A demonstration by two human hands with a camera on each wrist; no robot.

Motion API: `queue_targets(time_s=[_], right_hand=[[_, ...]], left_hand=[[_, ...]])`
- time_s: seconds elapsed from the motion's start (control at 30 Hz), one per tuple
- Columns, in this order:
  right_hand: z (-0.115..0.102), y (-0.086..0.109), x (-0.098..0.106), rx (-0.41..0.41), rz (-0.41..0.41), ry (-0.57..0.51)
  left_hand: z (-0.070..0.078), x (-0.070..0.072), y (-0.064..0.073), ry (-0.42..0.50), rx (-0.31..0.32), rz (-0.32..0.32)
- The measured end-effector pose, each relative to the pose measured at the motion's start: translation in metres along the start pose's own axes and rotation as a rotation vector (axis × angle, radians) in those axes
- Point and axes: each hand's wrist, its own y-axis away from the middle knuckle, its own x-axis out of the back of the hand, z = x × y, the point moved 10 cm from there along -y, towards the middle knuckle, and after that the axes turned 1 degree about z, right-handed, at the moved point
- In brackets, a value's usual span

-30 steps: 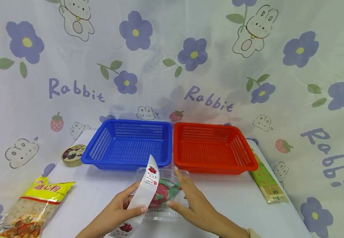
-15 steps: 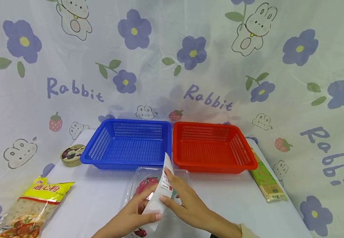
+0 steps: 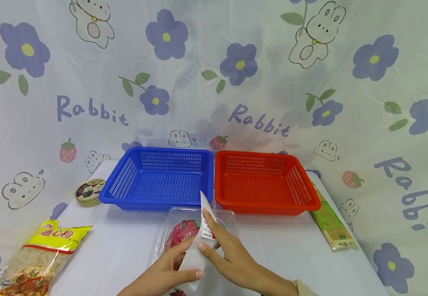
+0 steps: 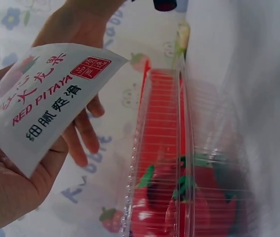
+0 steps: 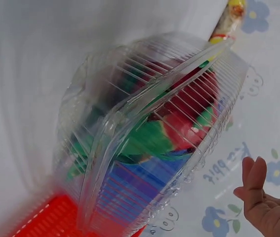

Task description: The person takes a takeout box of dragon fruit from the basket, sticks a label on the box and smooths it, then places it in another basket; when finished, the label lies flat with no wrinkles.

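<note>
A white strip of pitaya labels rises from my left hand, which holds it between thumb and fingers. My right hand touches the strip's upper part with index fingertip and thumb apart. Red pitaya artwork and "RED PITAYA" lettering show on the label in the left wrist view. Beneath the hands stands a clear plastic clamshell box with red and green dragon fruits inside; hands and strip partly cover it. In the right wrist view the box looks closed, and the right hand's other fingers lie bent.
Behind the box, a blue basket and a red basket stand side by side. To the left are a round tin and a yellow-topped food bag. At right lies a green-and-tan packet.
Both hands and the strip shifted right, then slightly back left. The right index finger and thumb came from beside the strip onto it. The box's left side became visible.
</note>
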Motion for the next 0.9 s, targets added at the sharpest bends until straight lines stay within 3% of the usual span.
queue_targets(time_s=[0.17, 0.37, 0.6, 0.9], right_hand=[[0.001, 0.000, -0.004, -0.012, -0.031, -0.086], [0.000, 0.000, -0.005, 0.009, -0.044, -0.125], [-0.006, -0.001, -0.002, 0.097, -0.013, -0.094], [-0.008, -0.003, 0.004, 0.110, -0.010, -0.105]], left_hand=[[-0.007, -0.001, 0.002, 0.074, 0.083, 0.001], [-0.007, -0.002, 0.004, 0.061, 0.064, -0.010], [-0.013, 0.000, 0.006, 0.065, 0.112, 0.002], [-0.017, 0.001, 0.008, 0.033, 0.114, 0.011]])
